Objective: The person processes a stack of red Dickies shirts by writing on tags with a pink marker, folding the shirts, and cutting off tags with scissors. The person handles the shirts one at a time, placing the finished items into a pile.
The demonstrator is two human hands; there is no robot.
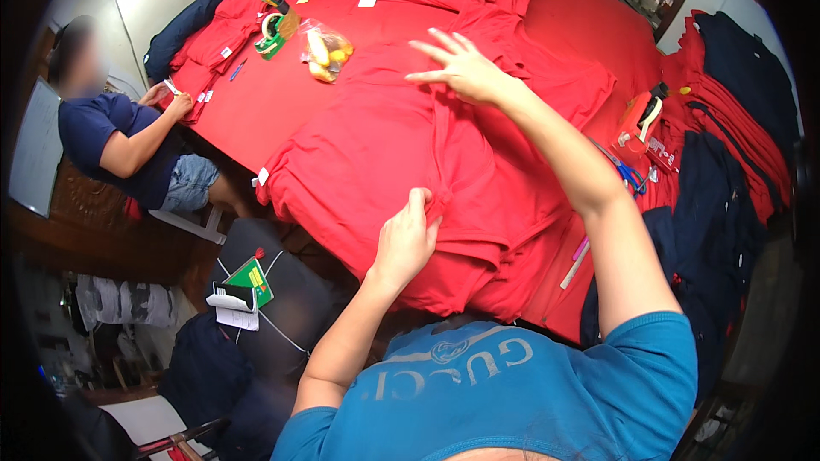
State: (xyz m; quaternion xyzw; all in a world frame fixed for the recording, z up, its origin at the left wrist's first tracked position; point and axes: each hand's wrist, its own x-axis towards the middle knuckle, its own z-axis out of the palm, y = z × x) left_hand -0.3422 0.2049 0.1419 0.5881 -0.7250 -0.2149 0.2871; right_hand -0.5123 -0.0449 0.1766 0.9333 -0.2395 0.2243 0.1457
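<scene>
A red T-shirt [359, 145] lies spread out on top of a stack of red shirts [530, 222] on the red-covered table. Near the shirt's front part, my left hand [406, 239] is closed, its thumb and fingers pinching a fold of the cloth. Farther off, my right hand [461, 70] hovers over the upper end of the shirt with fingers spread, nothing in it. A raised crease runs through the cloth between the two hands. A white label [260, 177] shows at the shirt's left edge.
A plastic bag of yellow food [325, 53] and a green tape dispenser [270, 36] sit beyond the shirt. Blue scissors [630, 176] and a red tape dispenser [636, 124] lie at right. Another person [128, 132] works at left. Dark garments [713, 222] hang at right.
</scene>
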